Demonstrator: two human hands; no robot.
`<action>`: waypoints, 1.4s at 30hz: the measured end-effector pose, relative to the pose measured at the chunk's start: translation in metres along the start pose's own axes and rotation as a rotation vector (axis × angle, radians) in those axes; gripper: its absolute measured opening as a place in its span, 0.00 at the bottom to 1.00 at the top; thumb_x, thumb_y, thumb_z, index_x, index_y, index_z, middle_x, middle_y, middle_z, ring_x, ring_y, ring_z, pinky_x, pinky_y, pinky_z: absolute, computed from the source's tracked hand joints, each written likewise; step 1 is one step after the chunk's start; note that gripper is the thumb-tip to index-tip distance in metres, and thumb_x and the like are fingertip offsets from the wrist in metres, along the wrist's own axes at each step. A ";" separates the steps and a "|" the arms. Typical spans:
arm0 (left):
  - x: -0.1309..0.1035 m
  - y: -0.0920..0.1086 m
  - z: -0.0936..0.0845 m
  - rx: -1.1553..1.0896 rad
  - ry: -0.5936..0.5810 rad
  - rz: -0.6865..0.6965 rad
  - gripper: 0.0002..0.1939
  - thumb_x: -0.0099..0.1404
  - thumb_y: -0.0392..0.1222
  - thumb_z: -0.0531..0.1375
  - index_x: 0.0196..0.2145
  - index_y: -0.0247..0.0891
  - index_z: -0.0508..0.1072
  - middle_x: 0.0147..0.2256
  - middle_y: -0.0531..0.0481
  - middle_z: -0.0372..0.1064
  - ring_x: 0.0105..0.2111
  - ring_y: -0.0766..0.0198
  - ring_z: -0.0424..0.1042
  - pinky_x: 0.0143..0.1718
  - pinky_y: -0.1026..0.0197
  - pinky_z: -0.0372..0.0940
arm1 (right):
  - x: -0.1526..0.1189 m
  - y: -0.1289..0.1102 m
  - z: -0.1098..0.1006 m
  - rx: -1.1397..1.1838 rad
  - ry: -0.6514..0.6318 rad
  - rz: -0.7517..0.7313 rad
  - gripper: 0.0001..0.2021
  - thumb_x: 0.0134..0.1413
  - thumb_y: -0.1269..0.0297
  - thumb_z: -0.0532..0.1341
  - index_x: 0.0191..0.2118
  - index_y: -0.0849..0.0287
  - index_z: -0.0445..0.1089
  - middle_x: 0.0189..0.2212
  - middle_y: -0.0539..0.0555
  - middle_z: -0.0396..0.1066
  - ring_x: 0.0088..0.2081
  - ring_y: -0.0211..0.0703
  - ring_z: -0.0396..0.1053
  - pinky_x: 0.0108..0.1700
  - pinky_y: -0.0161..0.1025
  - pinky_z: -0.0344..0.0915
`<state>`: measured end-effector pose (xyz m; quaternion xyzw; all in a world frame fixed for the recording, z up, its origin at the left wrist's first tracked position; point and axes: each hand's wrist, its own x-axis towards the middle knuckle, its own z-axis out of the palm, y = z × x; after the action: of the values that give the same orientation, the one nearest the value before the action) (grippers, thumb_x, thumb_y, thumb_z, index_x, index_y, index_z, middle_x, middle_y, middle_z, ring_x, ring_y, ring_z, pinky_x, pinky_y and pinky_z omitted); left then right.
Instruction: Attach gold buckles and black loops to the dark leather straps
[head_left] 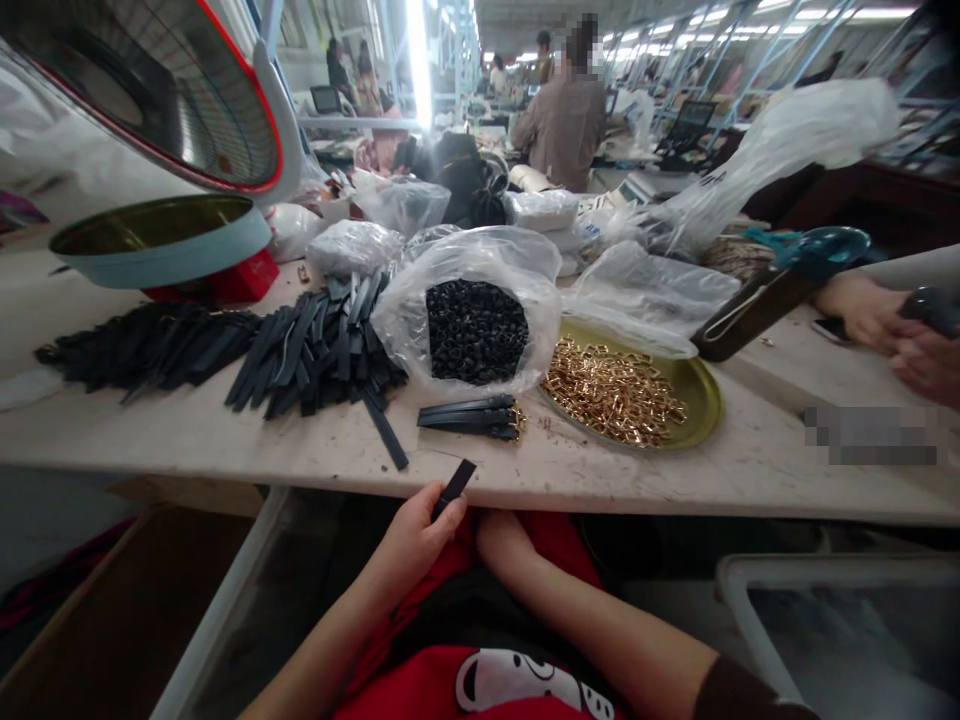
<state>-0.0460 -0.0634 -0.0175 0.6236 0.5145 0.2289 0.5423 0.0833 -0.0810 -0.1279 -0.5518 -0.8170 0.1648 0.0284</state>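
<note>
My left hand (pixel 426 522) is closed around a short black strap (pixel 454 484), just in front of the table's edge. The strap's upper end sticks out past thumb and fingers. My right hand (pixel 496 535) rests low beside it, partly under the table edge, its fingers hidden. On the table ahead lies a small stack of black straps (pixel 466 416) with gold hardware at their right ends. Behind it, an open clear plastic bag (pixel 397 315) holds many small black loops (pixel 477 332). A round gold-coloured tray (pixel 701 400) carries a heap of gold metal buckles (pixel 611 390).
Piles of loose black straps (pixel 319 345) spread at left. A light blue dish (pixel 161 245) on a red base and a round fan (pixel 172 90) stand behind. At right, a dark bottle (pixel 780 295) leans near another person's hands (pixel 885 325). A white-rimmed bin (pixel 731 580) sits below.
</note>
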 end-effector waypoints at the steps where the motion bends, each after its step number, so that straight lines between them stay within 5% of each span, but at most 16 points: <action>1: -0.003 0.000 -0.001 -0.014 -0.008 -0.002 0.16 0.60 0.50 0.53 0.37 0.34 0.68 0.22 0.56 0.60 0.22 0.67 0.59 0.24 0.66 0.56 | -0.006 -0.001 -0.005 0.018 0.014 0.005 0.18 0.47 0.83 0.50 0.42 0.70 0.71 0.42 0.68 0.72 0.47 0.56 0.67 0.51 0.48 0.59; 6: -0.012 0.004 -0.002 -0.064 0.019 -0.009 0.13 0.59 0.49 0.54 0.31 0.35 0.67 0.23 0.56 0.60 0.24 0.67 0.60 0.26 0.66 0.57 | -0.052 0.001 -0.057 0.154 0.124 0.064 0.08 0.53 0.75 0.54 0.31 0.62 0.70 0.32 0.58 0.72 0.36 0.45 0.69 0.39 0.38 0.66; 10: -0.008 0.015 0.014 -0.199 -0.062 -0.002 0.12 0.59 0.47 0.55 0.31 0.34 0.67 0.25 0.54 0.62 0.26 0.66 0.61 0.26 0.66 0.57 | -0.075 0.003 -0.095 0.613 0.510 0.192 0.05 0.54 0.67 0.56 0.29 0.58 0.67 0.38 0.56 0.68 0.41 0.42 0.67 0.43 0.37 0.64; 13: 0.001 0.027 0.027 -0.294 -0.126 0.032 0.13 0.59 0.47 0.55 0.34 0.33 0.68 0.24 0.54 0.61 0.23 0.69 0.59 0.23 0.68 0.55 | -0.071 0.001 -0.103 0.813 0.628 0.183 0.04 0.53 0.65 0.58 0.29 0.56 0.68 0.40 0.55 0.68 0.42 0.44 0.67 0.45 0.40 0.63; 16: 0.011 0.034 0.031 -0.335 -0.143 -0.028 0.13 0.58 0.48 0.55 0.33 0.33 0.66 0.19 0.58 0.56 0.18 0.73 0.53 0.18 0.69 0.49 | -0.059 0.000 -0.104 1.004 0.621 0.193 0.03 0.51 0.64 0.60 0.33 0.55 0.68 0.38 0.54 0.69 0.40 0.44 0.68 0.43 0.40 0.64; 20: 0.027 0.039 0.025 -0.352 -0.132 -0.125 0.13 0.58 0.48 0.54 0.32 0.34 0.65 0.16 0.62 0.51 0.14 0.74 0.49 0.14 0.70 0.44 | -0.043 0.009 -0.117 1.421 0.471 0.333 0.16 0.47 0.55 0.62 0.42 0.55 0.65 0.35 0.53 0.71 0.37 0.43 0.69 0.40 0.40 0.65; 24: 0.045 0.045 0.020 -0.274 -0.119 -0.078 0.11 0.57 0.45 0.55 0.31 0.33 0.67 0.17 0.59 0.55 0.17 0.73 0.53 0.18 0.70 0.50 | -0.031 0.029 -0.130 1.568 0.253 0.406 0.17 0.45 0.49 0.62 0.33 0.59 0.68 0.26 0.49 0.70 0.28 0.37 0.67 0.34 0.35 0.64; 29: 0.060 0.052 0.018 -0.229 -0.151 -0.043 0.09 0.58 0.44 0.54 0.28 0.35 0.67 0.20 0.56 0.62 0.22 0.68 0.62 0.26 0.67 0.59 | -0.021 0.040 -0.115 1.836 -0.030 0.434 0.24 0.52 0.42 0.50 0.31 0.62 0.67 0.19 0.50 0.68 0.20 0.34 0.63 0.23 0.31 0.57; 35: 0.072 0.048 0.015 -0.104 -0.166 -0.005 0.10 0.58 0.43 0.54 0.30 0.35 0.71 0.29 0.51 0.70 0.33 0.61 0.67 0.36 0.65 0.61 | -0.015 0.044 -0.121 1.792 0.221 0.459 0.15 0.47 0.52 0.61 0.34 0.59 0.72 0.27 0.51 0.69 0.28 0.37 0.64 0.31 0.34 0.61; 39: 0.077 0.045 0.015 -0.126 -0.165 -0.040 0.09 0.57 0.41 0.54 0.31 0.35 0.72 0.28 0.54 0.68 0.30 0.65 0.65 0.33 0.67 0.60 | -0.019 0.044 -0.131 1.389 0.360 0.322 0.12 0.50 0.53 0.59 0.30 0.56 0.73 0.32 0.53 0.68 0.36 0.43 0.65 0.42 0.39 0.61; 42: 0.077 0.043 0.016 -0.155 -0.230 -0.117 0.09 0.57 0.42 0.54 0.30 0.35 0.70 0.21 0.57 0.62 0.21 0.70 0.59 0.22 0.70 0.55 | -0.021 0.044 -0.130 1.379 0.350 0.317 0.09 0.48 0.56 0.61 0.32 0.56 0.72 0.34 0.52 0.68 0.38 0.42 0.65 0.42 0.39 0.61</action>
<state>0.0129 0.0031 -0.0039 0.5711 0.4653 0.1629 0.6564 0.1606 -0.0540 -0.0161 -0.5383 -0.4211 0.5536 0.4759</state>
